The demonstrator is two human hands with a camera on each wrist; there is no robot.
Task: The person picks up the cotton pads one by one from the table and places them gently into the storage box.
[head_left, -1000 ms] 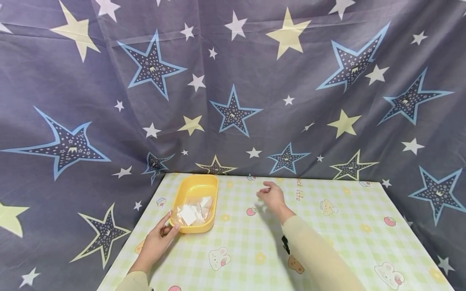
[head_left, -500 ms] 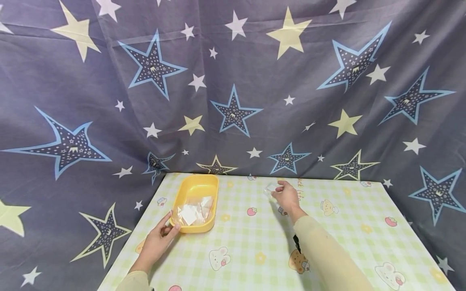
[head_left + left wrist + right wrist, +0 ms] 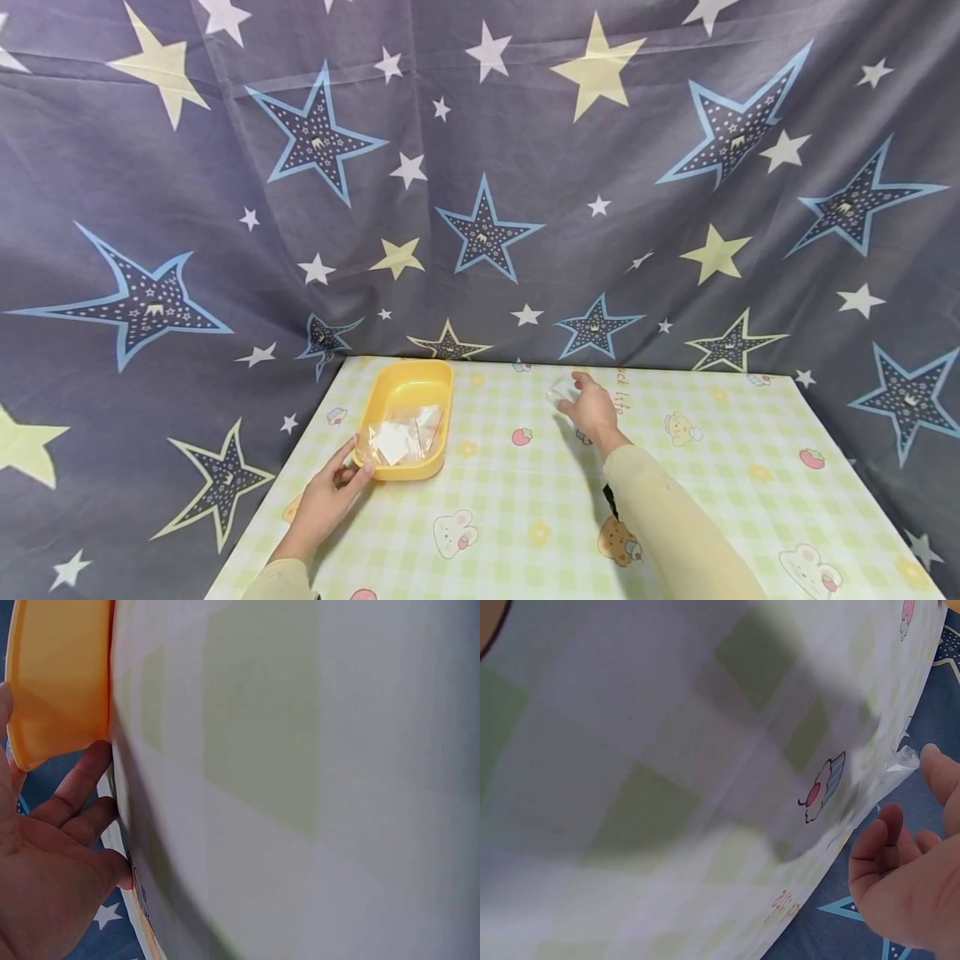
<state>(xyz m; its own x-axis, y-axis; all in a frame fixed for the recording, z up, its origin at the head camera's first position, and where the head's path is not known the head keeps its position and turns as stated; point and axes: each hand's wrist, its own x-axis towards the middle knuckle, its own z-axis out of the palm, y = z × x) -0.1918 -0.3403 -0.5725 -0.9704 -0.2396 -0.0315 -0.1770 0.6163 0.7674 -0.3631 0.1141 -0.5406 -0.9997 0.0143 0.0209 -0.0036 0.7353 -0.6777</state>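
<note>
A yellow plastic tray (image 3: 408, 473) stands at the left of the table, with clear plastic packets (image 3: 405, 437) holding white pieces in its near half. My left hand (image 3: 326, 500) grips the tray's near left corner, thumb and forefinger at the rim. In the left wrist view, other fingers of the left hand (image 3: 56, 855) touch the tabletop beside the tray wall. Further right, a small clear plastic bag (image 3: 559, 391) lies near the back edge. My right hand (image 3: 592, 408) is at the bag, thumb and forefinger spread apart. The right wrist view shows the crinkled bag (image 3: 889, 774) close to a fingertip.
A green-and-white checked cloth with cartoon prints covers the table (image 3: 525, 492). Behind its back edge hangs a dark curtain (image 3: 480, 300) printed with stars. The black wrist camera strap (image 3: 611, 500) sits under the right sleeve.
My right hand has moved a little to the right, and the clear bag shows at its fingertips. Its thumb and forefinger have spread since half a second ago. My left hand and the tray stay put.
</note>
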